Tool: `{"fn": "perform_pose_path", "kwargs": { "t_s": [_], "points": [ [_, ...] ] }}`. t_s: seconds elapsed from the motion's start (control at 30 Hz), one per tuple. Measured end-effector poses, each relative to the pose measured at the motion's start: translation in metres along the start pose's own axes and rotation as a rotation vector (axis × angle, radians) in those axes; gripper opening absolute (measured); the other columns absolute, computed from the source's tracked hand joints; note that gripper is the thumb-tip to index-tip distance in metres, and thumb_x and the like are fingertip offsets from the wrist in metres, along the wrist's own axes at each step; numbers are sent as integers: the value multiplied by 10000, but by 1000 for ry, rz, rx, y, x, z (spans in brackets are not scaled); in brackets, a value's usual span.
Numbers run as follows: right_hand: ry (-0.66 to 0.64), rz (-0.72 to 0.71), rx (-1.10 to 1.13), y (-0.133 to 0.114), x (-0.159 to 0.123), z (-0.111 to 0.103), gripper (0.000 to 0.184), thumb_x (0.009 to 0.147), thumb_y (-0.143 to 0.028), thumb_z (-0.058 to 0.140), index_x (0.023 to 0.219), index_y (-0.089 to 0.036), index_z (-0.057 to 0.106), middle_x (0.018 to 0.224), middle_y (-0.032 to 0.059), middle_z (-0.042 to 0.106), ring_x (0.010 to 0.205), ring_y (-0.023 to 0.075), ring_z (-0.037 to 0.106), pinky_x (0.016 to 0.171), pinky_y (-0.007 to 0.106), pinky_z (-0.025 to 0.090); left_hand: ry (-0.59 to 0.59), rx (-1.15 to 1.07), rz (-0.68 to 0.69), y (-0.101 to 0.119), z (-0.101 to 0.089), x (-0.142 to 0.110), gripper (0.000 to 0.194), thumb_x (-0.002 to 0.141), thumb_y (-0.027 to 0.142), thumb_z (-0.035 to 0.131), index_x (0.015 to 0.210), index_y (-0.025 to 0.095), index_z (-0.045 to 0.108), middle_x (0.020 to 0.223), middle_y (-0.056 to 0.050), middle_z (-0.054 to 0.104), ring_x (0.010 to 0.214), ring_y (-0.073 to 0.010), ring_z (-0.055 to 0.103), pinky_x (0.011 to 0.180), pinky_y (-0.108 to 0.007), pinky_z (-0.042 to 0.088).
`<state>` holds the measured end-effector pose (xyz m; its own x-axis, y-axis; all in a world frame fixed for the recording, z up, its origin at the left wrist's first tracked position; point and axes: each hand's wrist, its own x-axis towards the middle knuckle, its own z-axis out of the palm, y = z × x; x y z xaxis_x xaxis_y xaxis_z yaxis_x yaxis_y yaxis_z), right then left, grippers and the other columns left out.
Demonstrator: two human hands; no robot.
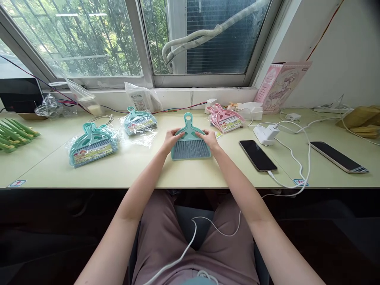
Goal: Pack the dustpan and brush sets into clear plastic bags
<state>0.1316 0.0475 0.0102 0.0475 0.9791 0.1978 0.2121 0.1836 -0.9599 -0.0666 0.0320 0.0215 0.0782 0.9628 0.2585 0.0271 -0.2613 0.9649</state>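
A teal mini dustpan and brush set [190, 149] lies at the middle of the table, grey bristles toward me and handle pointing to the window. My left hand [173, 139] grips its left side, thumb on top. On the opposite side my right hand [209, 139] holds it the same way; the fingers underneath are hidden. To the left are two teal sets in clear plastic wrap, a nearer wrapped set [94, 144] and a farther wrapped set [139, 120]. A pink wrapped set [225, 118] rests behind my right hand.
Right of my hands lie a black phone [257, 155] on a white cable, a power strip [265, 134] and a dark tablet-like slab [338, 156]. A pink box [282, 88] stands by the window. Green bundled items [16, 134] lie far left. A white cable [178, 259] crosses my lap.
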Motion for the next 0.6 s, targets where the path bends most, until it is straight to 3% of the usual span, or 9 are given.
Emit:
{"fn": "perform_pose_path", "kwargs": {
  "t_s": [0.1, 0.17, 0.27, 0.4, 0.6],
  "points": [
    [20, 38, -132, 1, 1, -10, 507, 835, -654, 623, 958, -176, 737, 900, 66, 749, 937, 245, 680, 850, 345, 505, 88, -30, -19, -7, -5, 5, 528, 595, 556, 815, 944, 161, 779, 898, -62, 751, 897, -256, 678, 781, -341, 510],
    [145, 142, -386, 5, 1, -22, 420, 937, -535, 535, 1057, -186, 734, 1064, 107, 736, 1086, 270, 638, 961, 413, 455, 200, -50, -13, -12, -13, 11, 501, 589, 517, 812, 935, 158, 765, 908, -67, 750, 915, -253, 682, 811, -346, 516],
    [293, 250, -771, 15, 3, -40, 345, 925, -334, 567, 1227, -219, 687, 1364, 153, 605, 1312, 317, 479, 1086, 523, 317, 324, -90, -20, -16, -28, 18, 537, 584, 430, 809, 1038, 153, 730, 991, -84, 747, 967, -255, 687, 860, -357, 524],
    [207, 251, -899, 21, 3, -49, 404, 901, -297, 598, 1294, -215, 645, 1414, 159, 554, 1326, 328, 429, 1073, 520, 313, 252, -107, -91, -17, -42, 20, 693, 603, 329, 806, 1252, 162, 632, 1168, -120, 711, 1086, -278, 672, 943, -392, 521],
    [154, 279, -863, 16, 3, -49, 449, 885, -282, 640, 1328, -220, 613, 1433, 171, 504, 1330, 344, 395, 990, 475, 395, 128, -56, -116, -26, -40, 18, 880, 566, 156, 800, 1394, 195, 505, 1360, -143, 610, 1262, -309, 589, 1044, -416, 487]
  ]
}}
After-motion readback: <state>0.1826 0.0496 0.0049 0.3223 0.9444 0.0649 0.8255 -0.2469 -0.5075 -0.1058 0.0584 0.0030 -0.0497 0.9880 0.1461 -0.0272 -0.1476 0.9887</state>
